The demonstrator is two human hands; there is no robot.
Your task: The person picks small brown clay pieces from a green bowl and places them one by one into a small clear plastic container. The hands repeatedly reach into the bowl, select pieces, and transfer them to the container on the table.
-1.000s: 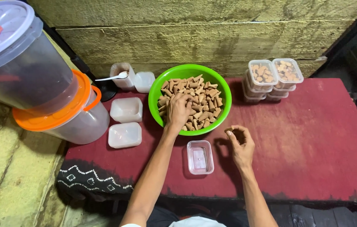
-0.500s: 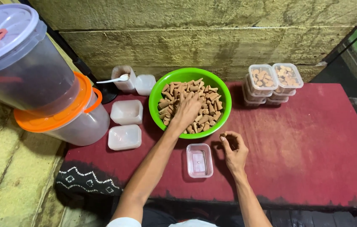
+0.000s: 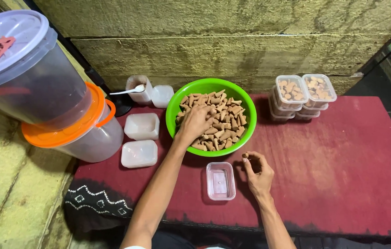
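A green bowl (image 3: 173, 104) full of brown cone-shaped pieces (image 3: 226, 127) sits on the dark red cloth. My left hand (image 3: 195, 122) reaches into the bowl, fingers curled among the pieces at its left side. My right hand (image 3: 257, 173) hovers over the cloth, below the bowl, pinching one small brown piece between thumb and fingers. Just left of that hand lies a small empty clear plastic box (image 3: 220, 181).
Stacked lidded boxes (image 3: 302, 94) filled with the same pieces stand at the right of the bowl. Two white empty boxes (image 3: 141, 138), a cup with a spoon (image 3: 138, 88) and large stacked plastic tubs (image 3: 43, 92) sit at the left. A plank wall (image 3: 227, 46) rises behind.
My left hand has shifted slightly inside the bowl. My right hand has moved a little left, toward the small clear box, its fingers still pinched.
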